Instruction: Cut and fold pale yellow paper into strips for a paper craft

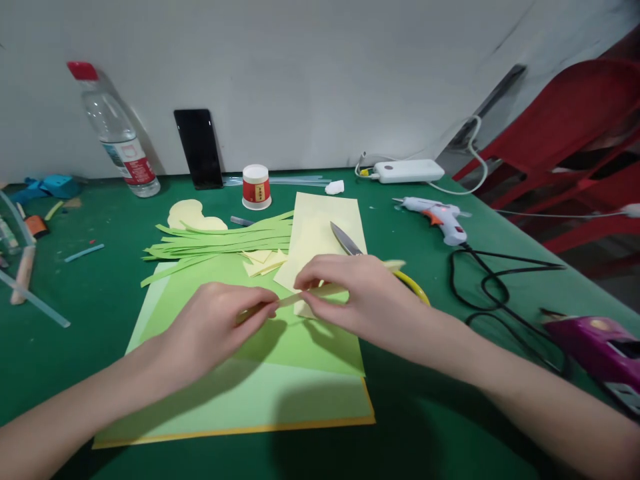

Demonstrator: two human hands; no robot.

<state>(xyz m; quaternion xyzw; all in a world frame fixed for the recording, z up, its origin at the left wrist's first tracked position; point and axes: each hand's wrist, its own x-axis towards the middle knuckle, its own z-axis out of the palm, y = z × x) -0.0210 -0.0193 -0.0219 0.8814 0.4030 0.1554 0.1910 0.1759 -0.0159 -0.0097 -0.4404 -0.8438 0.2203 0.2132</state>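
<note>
Between my two hands stretches a narrow pale yellow paper strip [289, 301]. My left hand [215, 323] pinches one end of it, and my right hand [357, 293] pinches it further along. Beneath them lie green paper sheets [320, 350] and a pale yellow sheet [323, 227]. Scissors [344, 238] rest on the yellow sheet, their handles partly hidden behind my right hand. A bundle of cut green paper strips [225, 240] lies beyond my left hand, with several small yellow paper pieces [263, 261] beside it. Rounded yellow paper cutouts [187, 215] sit behind the bundle.
Along the wall stand a water bottle [120, 133], a black phone [199, 150], a red and white tub [256, 187] and a white power strip [410, 171]. To the right are a glue gun [435, 217] with a looped cord, a purple object [597, 350] and red chairs [565, 127].
</note>
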